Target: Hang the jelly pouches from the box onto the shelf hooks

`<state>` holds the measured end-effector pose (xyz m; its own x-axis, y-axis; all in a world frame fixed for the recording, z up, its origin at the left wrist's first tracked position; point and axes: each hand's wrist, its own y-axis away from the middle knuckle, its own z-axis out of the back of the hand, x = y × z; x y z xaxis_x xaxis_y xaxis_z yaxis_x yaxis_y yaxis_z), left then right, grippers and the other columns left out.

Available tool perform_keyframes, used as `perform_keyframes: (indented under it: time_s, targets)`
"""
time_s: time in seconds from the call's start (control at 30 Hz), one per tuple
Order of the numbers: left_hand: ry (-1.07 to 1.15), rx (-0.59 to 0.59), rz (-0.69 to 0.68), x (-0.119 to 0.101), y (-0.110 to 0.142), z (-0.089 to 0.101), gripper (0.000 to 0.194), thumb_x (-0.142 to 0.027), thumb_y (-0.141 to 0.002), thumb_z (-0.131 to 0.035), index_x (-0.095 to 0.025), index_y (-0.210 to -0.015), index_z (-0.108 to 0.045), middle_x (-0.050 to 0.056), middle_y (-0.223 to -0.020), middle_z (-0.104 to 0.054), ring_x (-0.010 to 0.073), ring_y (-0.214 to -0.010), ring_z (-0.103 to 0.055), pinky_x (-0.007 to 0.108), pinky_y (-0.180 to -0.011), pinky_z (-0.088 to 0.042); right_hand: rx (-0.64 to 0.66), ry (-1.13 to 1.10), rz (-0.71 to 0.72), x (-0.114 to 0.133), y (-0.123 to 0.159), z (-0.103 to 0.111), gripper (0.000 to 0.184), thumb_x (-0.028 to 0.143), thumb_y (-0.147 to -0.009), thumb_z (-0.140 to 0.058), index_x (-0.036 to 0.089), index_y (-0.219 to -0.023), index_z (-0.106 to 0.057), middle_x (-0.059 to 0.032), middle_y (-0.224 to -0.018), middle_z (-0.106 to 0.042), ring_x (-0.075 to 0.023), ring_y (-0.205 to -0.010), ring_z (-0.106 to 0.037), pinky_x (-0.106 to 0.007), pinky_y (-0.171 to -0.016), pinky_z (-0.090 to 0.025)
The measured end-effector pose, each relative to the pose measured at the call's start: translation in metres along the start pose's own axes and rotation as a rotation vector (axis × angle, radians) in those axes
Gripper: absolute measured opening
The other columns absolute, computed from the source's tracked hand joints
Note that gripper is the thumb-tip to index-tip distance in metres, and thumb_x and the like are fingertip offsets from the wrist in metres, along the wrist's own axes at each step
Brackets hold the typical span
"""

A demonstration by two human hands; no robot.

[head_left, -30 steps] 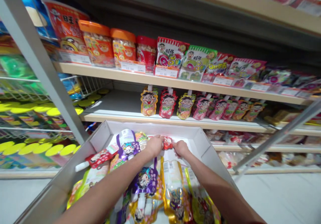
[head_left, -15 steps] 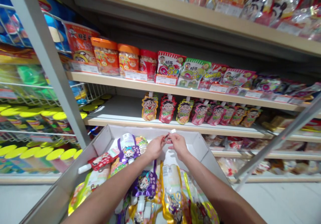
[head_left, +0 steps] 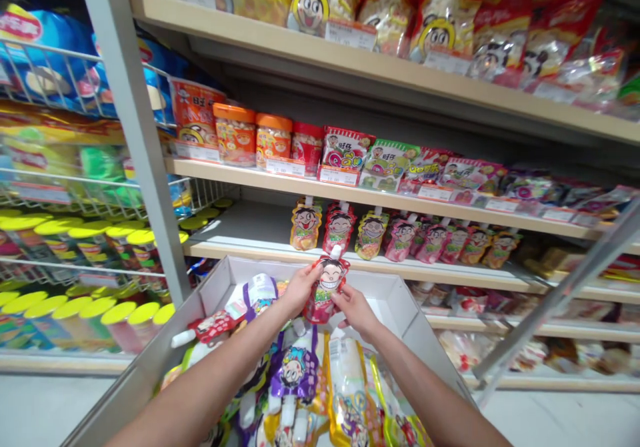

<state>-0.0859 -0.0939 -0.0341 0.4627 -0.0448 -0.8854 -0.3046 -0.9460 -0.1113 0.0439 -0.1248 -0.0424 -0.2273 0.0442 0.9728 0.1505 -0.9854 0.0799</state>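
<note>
Between my two hands a red spouted pouch (head_left: pixel 327 287) with a grinning cartoon face stands upright, white cap on top. My left hand (head_left: pixel 301 288) grips its left edge, and my right hand (head_left: pixel 354 305) pinches its lower right side. Both hands are over a grey-white box (head_left: pixel 393 287). More spouted pouches lie in it: a purple one (head_left: pixel 294 367), a gold one (head_left: pixel 347 373) and a red one (head_left: pixel 215 327) at the left. On the shelf behind, a row of upright pouches includes a red pouch (head_left: pixel 340 225) and an orange pouch (head_left: pixel 306 225).
The shelf board (head_left: pixel 240 253) runs just past the box's far edge. Above it are orange-lidded jars (head_left: pixel 235 133) and gummy bags (head_left: pixel 390 163). A grey post (head_left: pixel 145 140) stands at the left, beside yellow-lidded cans (head_left: pixel 110 313). A slanted metal bar (head_left: pixel 555 293) crosses at the right.
The red pouch has been raised and turned upright, so its printed front now shows between my hands. The view has shifted, showing more of the upper shelf.
</note>
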Motion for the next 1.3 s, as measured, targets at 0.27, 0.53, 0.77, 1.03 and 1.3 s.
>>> perform_keyframes:
  time_s: [0.27, 0.53, 0.77, 1.03, 1.3]
  targets:
    - [-0.132, 0.021, -0.126, -0.019, -0.003, -0.009, 0.032, -0.039, -0.067, -0.051, -0.011, -0.082, -0.056, 0.005, -0.075, -0.063, 0.0138, -0.067, -0.056, 0.025, -0.066, -0.042, -0.129, -0.110, 0.041, 0.014, -0.008, 0.001, 0.036, 0.037, -0.060, -0.054, 0.018, -0.091, -0.053, 0.0001, -0.070, -0.056, -0.0113, -0.058, -0.051, -0.021, -0.041, -0.044]
    - [-0.544, -0.126, -0.235, -0.022, -0.021, 0.002, 0.029, -0.028, -0.062, -0.055, -0.013, -0.087, -0.058, 0.005, -0.085, -0.062, 0.0158, -0.076, -0.055, 0.027, -0.073, -0.040, -0.227, -0.283, 0.130, 0.024, -0.027, 0.008, 0.032, 0.036, -0.058, -0.055, 0.015, -0.081, -0.051, -0.0006, -0.071, -0.056, -0.0122, -0.059, -0.053, -0.025, -0.047, -0.048]
    - [-1.021, -0.375, -0.146, -0.008, -0.062, 0.005, 0.032, -0.026, -0.066, -0.050, -0.013, -0.095, -0.057, 0.009, -0.087, -0.062, 0.0182, -0.079, -0.055, 0.028, -0.072, -0.040, -0.348, -0.165, 0.211, 0.031, -0.077, 0.026, 0.023, 0.033, -0.058, -0.053, 0.015, -0.072, -0.048, 0.0016, -0.063, -0.053, -0.0090, -0.050, -0.050, -0.023, -0.042, -0.047]
    - [-1.121, -0.458, -0.067, -0.006, -0.103, -0.002, 0.033, -0.026, -0.068, -0.048, -0.012, -0.097, -0.055, 0.012, -0.090, -0.061, 0.0192, -0.079, -0.056, 0.027, -0.068, -0.039, -0.393, -0.093, 0.185, 0.019, -0.122, 0.037, 0.023, 0.033, -0.062, -0.049, 0.015, -0.077, -0.048, 0.0016, -0.065, -0.054, -0.0065, -0.042, -0.048, -0.021, -0.035, -0.045]
    - [-1.153, -0.489, -0.015, -0.008, -0.118, -0.002, 0.030, -0.023, -0.068, -0.046, -0.013, -0.095, -0.055, 0.013, -0.089, -0.061, 0.0214, -0.080, -0.055, 0.029, -0.070, -0.038, -0.492, 0.017, 0.148, 0.015, -0.150, 0.040, 0.019, 0.032, -0.064, -0.050, 0.015, -0.071, -0.046, 0.0001, -0.060, -0.054, -0.0073, -0.037, -0.049, -0.020, -0.033, -0.044]
